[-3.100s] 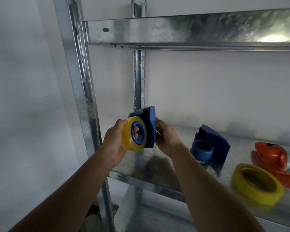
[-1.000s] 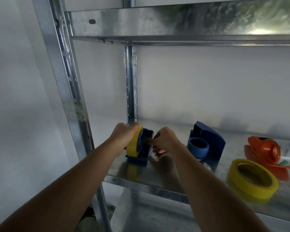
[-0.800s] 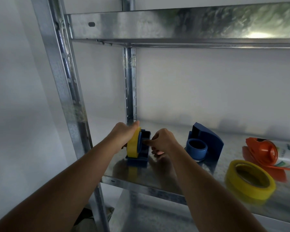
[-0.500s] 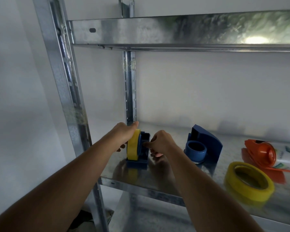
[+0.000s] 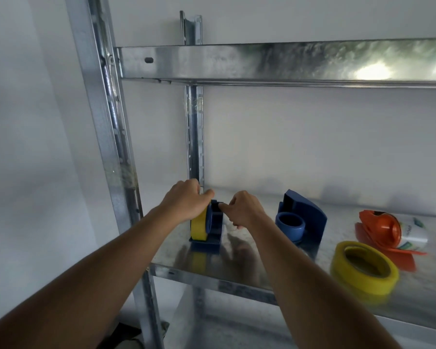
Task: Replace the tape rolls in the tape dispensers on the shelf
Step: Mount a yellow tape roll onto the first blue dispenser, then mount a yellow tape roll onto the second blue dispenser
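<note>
A blue tape dispenser stands upright on the metal shelf, near its left end and close to the front edge, with a yellow tape roll mounted on edge against its left side. The left hand lies over the top of that roll, fingers curled down around it so that it grasps the roll from above. The right hand is at the dispenser's right side, its fingers bunched and pinching at the top edge of the blue body; exactly what the fingertips hold there is too small to tell. Both forearms reach in from the lower corners. Just to the right stands a second blue dispenser, tilted back, with a bare blue hub sticking out toward the front and no roll on it. Farther right, a loose yellow roll lies flat on the shelf near the front edge, apart from the dispensers. Behind it, an orange dispenser lies on its side with a white roll or tube touching it, its printing too blurred to read. An upper shelf of the same metal runs across above, carried by slotted uprights against a white wall.
</note>
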